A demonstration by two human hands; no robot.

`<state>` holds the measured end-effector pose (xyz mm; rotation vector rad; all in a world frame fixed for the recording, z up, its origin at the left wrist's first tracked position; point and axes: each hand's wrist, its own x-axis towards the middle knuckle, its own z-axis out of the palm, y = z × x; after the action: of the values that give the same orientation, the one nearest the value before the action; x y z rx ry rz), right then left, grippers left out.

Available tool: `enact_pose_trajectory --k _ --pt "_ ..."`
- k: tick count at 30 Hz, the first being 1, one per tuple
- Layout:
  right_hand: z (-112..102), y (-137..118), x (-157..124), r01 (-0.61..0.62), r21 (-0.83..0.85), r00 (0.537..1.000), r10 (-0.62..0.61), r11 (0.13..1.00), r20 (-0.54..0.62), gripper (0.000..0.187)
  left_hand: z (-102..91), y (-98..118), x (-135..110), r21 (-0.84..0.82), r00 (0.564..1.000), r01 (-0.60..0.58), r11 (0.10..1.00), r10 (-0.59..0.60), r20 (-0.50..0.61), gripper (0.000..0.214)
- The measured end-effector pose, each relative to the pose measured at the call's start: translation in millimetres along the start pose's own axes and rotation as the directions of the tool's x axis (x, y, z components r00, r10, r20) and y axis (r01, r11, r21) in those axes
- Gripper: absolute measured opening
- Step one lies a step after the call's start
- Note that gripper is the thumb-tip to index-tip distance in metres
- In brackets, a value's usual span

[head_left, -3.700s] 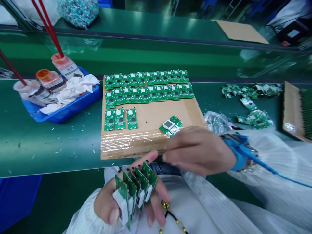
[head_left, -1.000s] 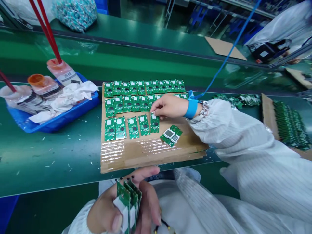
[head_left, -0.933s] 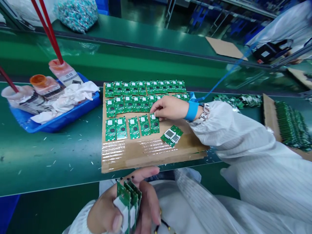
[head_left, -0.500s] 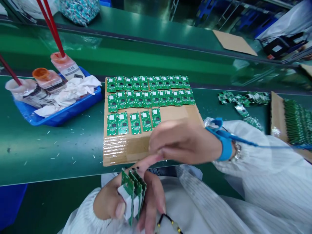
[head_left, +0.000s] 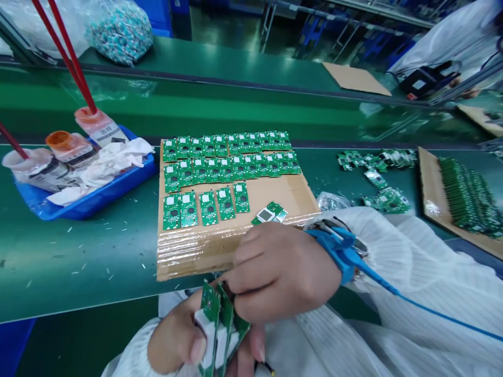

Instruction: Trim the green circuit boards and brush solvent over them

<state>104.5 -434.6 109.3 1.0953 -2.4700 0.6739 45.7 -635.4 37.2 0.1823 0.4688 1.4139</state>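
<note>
Blue plastic tray (head_left: 90,201) sits at the far left of the green counter (head_left: 78,272), carrying plastic bottles (head_left: 58,149) and crumpled white wipes (head_left: 118,157), with red sticks rising from the bottles. All this wet-looking gear seems kept well apart from the electronics. Next comes a cardboard sheet (head_left: 275,191), clear tape across its near part, with green circuit boards (head_left: 231,167) laid in tidy rows, probably so that each lies flat and separate. The left hand (head_left: 173,348) is clenched around a tilted, fanned bunch of boards (head_left: 210,314) with white pieces on them, held just below the counter's edge. The right hand (head_left: 283,269) closes over their top, though whether it pinches one is hidden. Its blue wrist strap (head_left: 338,251) trails a cord, likely for static protection. Further right lie a plastic bag (head_left: 332,201), loose boards (head_left: 387,199) and a wooden tray (head_left: 430,193) packed with boards on edge, a compact way to hold many.
</note>
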Motion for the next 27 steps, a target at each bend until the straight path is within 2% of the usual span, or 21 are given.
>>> enact_pose_trajectory --k 3,7,9,13,16,20,23,27 --pt "-25.2 -6.6 -4.6 -0.183 0.083 0.982 0.179 0.980 0.057 0.025 3.2 -5.5 10.6 -0.018 0.995 -0.031 0.999 0.033 0.098 0.067" --pt "-59.9 1.7 -19.8 -0.432 0.262 0.900 0.396 0.863 0.180 0.021 -1.0 -13.2 21.0 -0.034 0.986 -0.020 0.999 0.025 0.168 0.075" --pt "-69.5 19.2 -32.1 -0.576 0.325 0.817 0.542 0.750 0.195 0.016 -3.7 -15.3 22.6 -0.049 0.981 -0.050 0.998 0.058 0.185 0.075" --pt "-71.1 68.3 -58.3 -0.773 0.411 0.597 0.773 0.484 0.214 0.015 -6.3 -17.3 21.2 -0.071 0.981 -0.044 0.997 0.056 0.187 0.074" --pt "-65.4 99.9 -69.6 -0.877 0.294 0.472 0.798 0.380 0.376 0.014 -6.9 -18.8 20.7 -0.075 0.978 -0.022 0.997 0.036 0.205 0.073" --pt "-56.7 124.8 -69.4 -0.931 0.133 0.348 0.721 0.339 0.599 0.012 -8.0 -20.1 20.9 -0.043 0.972 0.004 0.999 0.007 0.235 0.076" --pt "-50.7 134.9 -63.9 -0.948 0.074 0.277 0.688 0.309 0.670 0.014 -11.3 -21.7 18.9 -0.056 0.977 -0.014 0.998 0.025 0.210 0.078" --pt "-45.4 141.4 -58.3 -0.978 0.095 0.195 0.656 0.185 0.729 0.010 -18.5 -26.5 15.1 -0.060 0.985 -0.031 0.998 0.041 0.168 0.079"
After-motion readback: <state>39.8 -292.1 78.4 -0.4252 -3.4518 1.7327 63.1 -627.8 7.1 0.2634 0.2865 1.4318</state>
